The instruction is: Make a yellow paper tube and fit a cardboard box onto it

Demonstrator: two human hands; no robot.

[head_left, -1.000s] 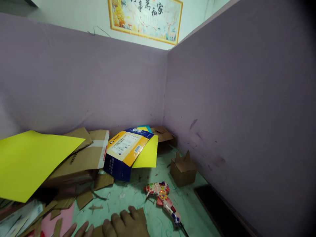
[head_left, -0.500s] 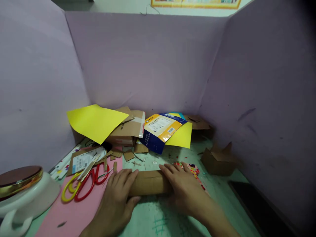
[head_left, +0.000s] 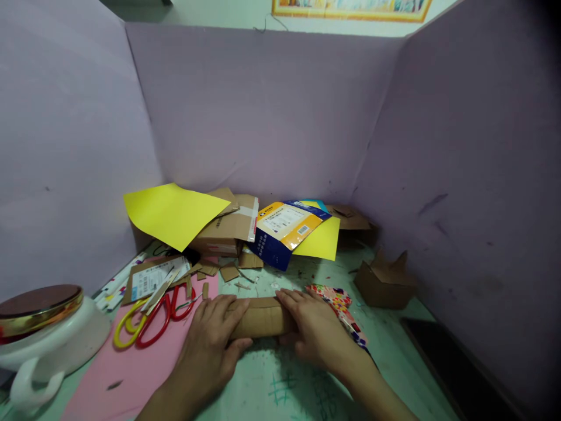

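Note:
A rolled or curved piece of brown cardboard (head_left: 263,317) lies crosswise just above the green tabletop or on it; I cannot tell which. Around its left end my left hand (head_left: 214,333) is closed, fingers over the top and thumb along the near side. My right hand (head_left: 312,324) grips the other end the same way, hiding it. Just behind my right wrist is a bright patterned item (head_left: 337,298), partly covered. Left of my left hand, scissors with red handles (head_left: 154,330) and a pair with yellow handles (head_left: 125,330) rest on a pink sheet (head_left: 153,374).
A white pot (head_left: 79,339) with a handle and gold-rimmed lid stands at the left. Flattened boxes (head_left: 232,225), yellow paper (head_left: 175,213) and cardboard scraps (head_left: 229,272) lie toward the back. A small open carton (head_left: 385,286) and a dark flat panel (head_left: 456,362) are at the right. Purple walls (head_left: 263,105) enclose the table.
My right hand has shifted a little left along with the cardboard roll, uncovering more of the patterned item. Both hands keep their hold. The view has tilted slightly.

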